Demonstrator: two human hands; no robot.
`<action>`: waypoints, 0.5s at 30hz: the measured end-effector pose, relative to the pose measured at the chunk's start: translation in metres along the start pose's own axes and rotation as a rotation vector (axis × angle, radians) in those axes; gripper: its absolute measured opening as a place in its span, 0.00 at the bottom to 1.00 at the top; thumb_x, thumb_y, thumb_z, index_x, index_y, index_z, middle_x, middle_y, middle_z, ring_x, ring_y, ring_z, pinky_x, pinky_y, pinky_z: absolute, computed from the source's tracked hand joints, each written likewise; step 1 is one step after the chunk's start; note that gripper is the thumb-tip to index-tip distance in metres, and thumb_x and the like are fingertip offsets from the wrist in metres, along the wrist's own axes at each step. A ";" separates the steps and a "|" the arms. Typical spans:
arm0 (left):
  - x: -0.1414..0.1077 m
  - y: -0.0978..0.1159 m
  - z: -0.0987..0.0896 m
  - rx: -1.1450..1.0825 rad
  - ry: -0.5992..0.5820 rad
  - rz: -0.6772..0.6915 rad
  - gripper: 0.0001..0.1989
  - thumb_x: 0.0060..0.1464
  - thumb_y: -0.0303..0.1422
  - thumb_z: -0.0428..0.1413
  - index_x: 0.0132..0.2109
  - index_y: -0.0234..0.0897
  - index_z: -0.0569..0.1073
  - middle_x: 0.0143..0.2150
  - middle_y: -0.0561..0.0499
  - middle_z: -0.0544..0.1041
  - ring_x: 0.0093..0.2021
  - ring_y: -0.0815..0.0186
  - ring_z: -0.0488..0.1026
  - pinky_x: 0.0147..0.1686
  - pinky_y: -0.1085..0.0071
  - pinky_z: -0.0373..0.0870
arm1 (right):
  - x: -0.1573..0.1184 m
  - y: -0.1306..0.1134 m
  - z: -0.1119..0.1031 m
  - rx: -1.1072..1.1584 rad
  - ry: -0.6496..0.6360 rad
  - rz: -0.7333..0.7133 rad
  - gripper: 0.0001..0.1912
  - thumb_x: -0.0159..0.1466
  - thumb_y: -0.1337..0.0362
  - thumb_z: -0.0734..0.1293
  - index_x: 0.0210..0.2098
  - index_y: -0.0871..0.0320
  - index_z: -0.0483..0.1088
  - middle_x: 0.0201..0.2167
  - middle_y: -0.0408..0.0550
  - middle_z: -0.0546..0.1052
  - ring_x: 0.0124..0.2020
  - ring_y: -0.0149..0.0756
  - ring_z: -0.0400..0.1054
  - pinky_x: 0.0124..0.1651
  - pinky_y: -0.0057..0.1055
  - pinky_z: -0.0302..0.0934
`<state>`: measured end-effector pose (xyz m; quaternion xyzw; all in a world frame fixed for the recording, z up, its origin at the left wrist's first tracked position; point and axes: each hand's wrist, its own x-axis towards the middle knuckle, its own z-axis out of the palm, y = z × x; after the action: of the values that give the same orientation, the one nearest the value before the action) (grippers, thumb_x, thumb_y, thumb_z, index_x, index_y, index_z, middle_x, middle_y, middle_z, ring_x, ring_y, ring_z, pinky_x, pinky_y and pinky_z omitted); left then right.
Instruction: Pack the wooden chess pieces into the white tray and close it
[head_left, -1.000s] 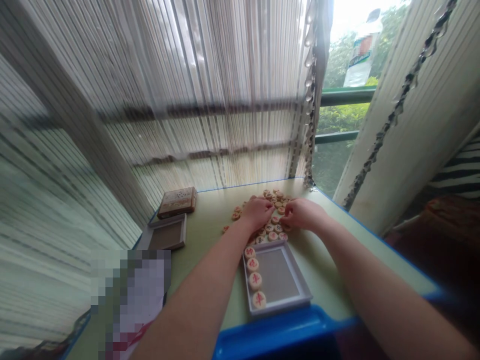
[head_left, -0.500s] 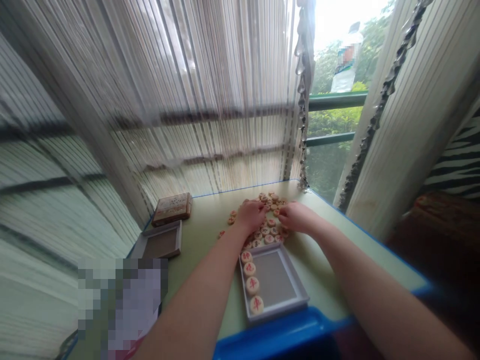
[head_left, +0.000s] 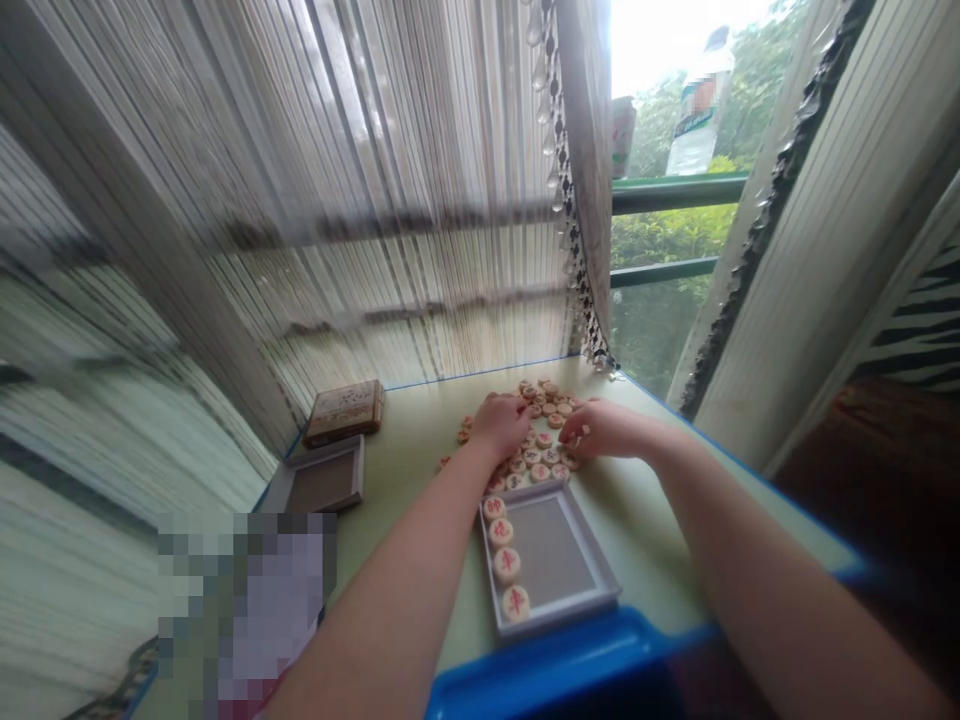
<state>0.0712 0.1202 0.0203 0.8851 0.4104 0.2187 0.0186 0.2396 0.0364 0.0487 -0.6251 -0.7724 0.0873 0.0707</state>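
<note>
Round wooden pieces [head_left: 541, 471] with red or dark characters lie in a loose pile near the table's far edge. My left hand [head_left: 504, 422] rests over the left side of the pile, its fingers curled down; what they may hold is hidden. At the pile's right side, my right hand [head_left: 600, 430] hovers with fingers apart and nothing seen between them. Nearer to me is a shallow grey tray [head_left: 598, 585], with a column of red-marked pieces [head_left: 507, 565] along its left side.
A second grey tray [head_left: 358, 470] and a brown patterned box [head_left: 343, 412] are at the table's left. A blue rim [head_left: 555, 655] borders the near side. String curtains [head_left: 420, 180] hang behind, and a bottle [head_left: 696, 120] stands at the window.
My right hand has shifted slightly, and its fingers have spread from a closer grip near a piece. My left hand stays almost in place. The camera view has moved a little.
</note>
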 end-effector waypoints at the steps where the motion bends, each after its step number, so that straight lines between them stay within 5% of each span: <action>1: 0.000 0.000 0.000 -0.002 0.004 -0.002 0.15 0.56 0.37 0.46 0.36 0.38 0.76 0.38 0.48 0.76 0.41 0.62 0.67 0.45 0.69 0.63 | 0.001 0.001 0.001 -0.015 0.004 -0.012 0.17 0.48 0.69 0.64 0.36 0.53 0.77 0.32 0.46 0.77 0.35 0.36 0.67 0.39 0.26 0.59; 6: 0.001 -0.001 -0.001 -0.017 0.066 0.033 0.15 0.56 0.36 0.46 0.35 0.37 0.76 0.36 0.48 0.76 0.40 0.63 0.68 0.45 0.68 0.63 | 0.006 0.002 0.006 -0.034 0.072 -0.069 0.17 0.49 0.73 0.62 0.34 0.55 0.77 0.34 0.47 0.76 0.33 0.32 0.67 0.39 0.24 0.58; 15: 0.001 0.001 -0.001 0.017 0.074 0.051 0.15 0.55 0.36 0.47 0.34 0.36 0.76 0.34 0.47 0.76 0.39 0.63 0.69 0.46 0.68 0.63 | 0.004 -0.010 0.001 -0.095 0.034 -0.066 0.14 0.58 0.60 0.60 0.27 0.57 0.76 0.29 0.49 0.77 0.34 0.36 0.67 0.40 0.28 0.56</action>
<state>0.0722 0.1202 0.0222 0.8868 0.3898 0.2483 -0.0095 0.2289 0.0378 0.0504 -0.6034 -0.7945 0.0376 0.0570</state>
